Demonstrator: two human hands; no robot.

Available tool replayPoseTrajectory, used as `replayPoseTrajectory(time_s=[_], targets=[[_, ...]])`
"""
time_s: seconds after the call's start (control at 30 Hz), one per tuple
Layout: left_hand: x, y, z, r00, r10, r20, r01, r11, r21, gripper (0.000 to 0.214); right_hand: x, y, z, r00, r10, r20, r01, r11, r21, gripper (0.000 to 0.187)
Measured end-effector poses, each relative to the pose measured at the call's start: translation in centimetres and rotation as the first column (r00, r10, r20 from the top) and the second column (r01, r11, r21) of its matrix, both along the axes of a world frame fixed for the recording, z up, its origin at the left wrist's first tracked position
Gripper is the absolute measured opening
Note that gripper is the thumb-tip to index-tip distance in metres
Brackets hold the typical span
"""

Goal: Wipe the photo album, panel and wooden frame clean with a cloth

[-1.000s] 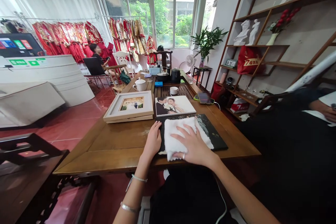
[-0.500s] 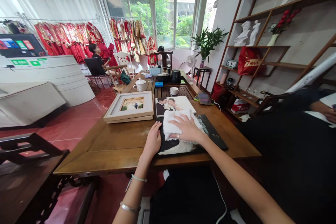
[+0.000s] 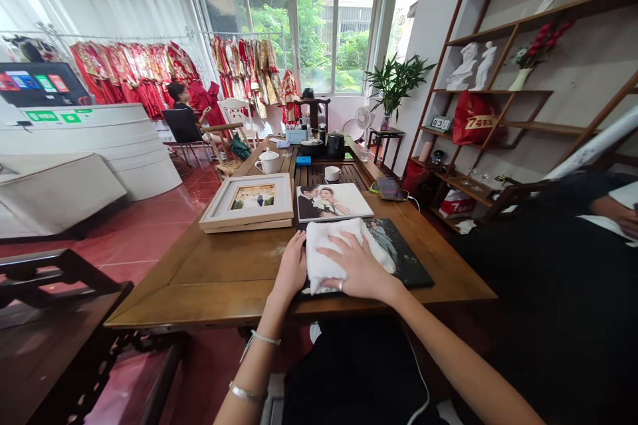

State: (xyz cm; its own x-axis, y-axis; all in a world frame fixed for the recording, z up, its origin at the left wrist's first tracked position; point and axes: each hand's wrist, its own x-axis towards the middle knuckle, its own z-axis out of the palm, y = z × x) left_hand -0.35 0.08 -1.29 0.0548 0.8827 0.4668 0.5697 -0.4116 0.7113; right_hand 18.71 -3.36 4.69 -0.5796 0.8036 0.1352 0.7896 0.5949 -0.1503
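A folded white towel (image 3: 319, 242) lies on a dark photo panel (image 3: 413, 265) at the near edge of the table. My right hand (image 3: 356, 262) presses flat on the towel, fingers spread, with a ring on one finger. Along the panel's left edge, my left hand (image 3: 292, 262) has its fingers together and bent against it, gripping that side. The towel and my hands hide much of the panel; figures show on its right part. Just beyond lies a lighter photo panel (image 3: 343, 202) with a couple on it.
Stacked pale picture frames (image 3: 214, 212) lie to the left on the wooden table (image 3: 224, 285). Farther back stand a lidded white cup (image 3: 268, 161), a small white cup (image 3: 331, 173) and a phone (image 3: 391, 188) with a cable. A person in dark clothes (image 3: 558, 279) is at the right.
My right hand has drawn the towel slightly toward me and left. The whitish smear at the panel's near side is now mostly covered or gone, and more of its picture shows. My left hand stays put.
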Motion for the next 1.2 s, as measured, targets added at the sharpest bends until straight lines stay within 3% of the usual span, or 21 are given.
replayPoseTrajectory(time_s=[0.13,0.23,0.47,0.67,0.93,1.1,1.2], targets=[[0.1,0.0,-0.1,1.000,0.018,0.007,-0.018,1.000,0.007,0.039,1.3,-3.1,-0.3,0.998,0.053,-0.028,-0.052,0.998,0.016,0.071],[0.1,0.1,-0.2,0.999,0.039,0.005,-0.039,0.999,0.011,0.039,2.0,-3.4,-0.2,0.999,0.032,-0.021,-0.032,0.999,0.009,0.072],[0.2,0.0,-0.1,0.998,0.055,-0.017,-0.055,0.998,0.004,0.039,1.2,2.4,0.2,0.992,-0.123,0.006,0.123,0.992,-0.009,0.072],[0.5,-0.2,1.2,0.998,0.001,0.058,-0.006,0.996,0.085,0.039,-1.4,5.2,1.1,0.998,-0.059,0.034,0.060,0.998,-0.027,0.070],[0.1,-0.3,2.1,0.986,-0.038,0.162,0.032,0.999,0.042,0.041,-2.8,1.9,0.7,1.000,0.005,0.013,-0.005,1.000,0.006,0.068],[-0.2,-0.5,2.4,0.985,-0.038,0.169,0.038,0.999,0.006,0.042,-1.6,-1.8,-0.1,0.998,0.046,-0.035,-0.045,0.999,0.015,0.070],[-0.2,-0.4,2.0,0.996,-0.026,0.081,0.025,1.000,0.014,0.042,0.0,-3.9,-0.4,0.996,0.068,-0.063,-0.067,0.998,0.012,0.071]])
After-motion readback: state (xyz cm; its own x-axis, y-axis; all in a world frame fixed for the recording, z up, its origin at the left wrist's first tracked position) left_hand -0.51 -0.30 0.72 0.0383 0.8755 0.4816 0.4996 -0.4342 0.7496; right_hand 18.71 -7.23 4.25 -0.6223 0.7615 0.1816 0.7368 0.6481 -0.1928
